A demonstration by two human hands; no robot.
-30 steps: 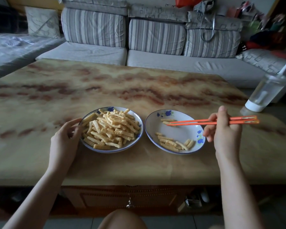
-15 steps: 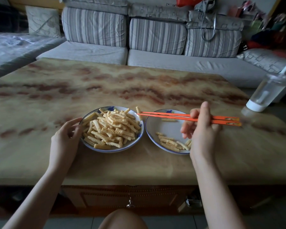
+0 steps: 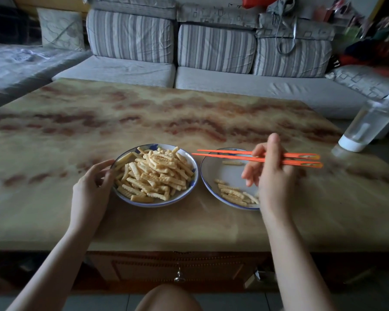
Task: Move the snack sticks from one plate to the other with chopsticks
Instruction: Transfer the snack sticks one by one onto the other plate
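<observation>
The left plate is heaped with crinkled snack sticks. My left hand rests against its left rim, fingers relaxed. The right plate holds several snack sticks along its near side and one at the back. My right hand hovers over this plate and grips a pair of orange chopsticks that point left, nearly level. Their tips are slightly apart with nothing between them. They hang over the gap between the plates, at the left plate's right rim.
Both plates stand near the front edge of a marble-patterned table. A clear bottle with a white base stands at the table's right edge. A grey striped sofa runs behind the table.
My right hand moved left with the chopsticks. Their tips went from the back of the right plate to the left plate's right rim. The left hand stayed on the rim.
</observation>
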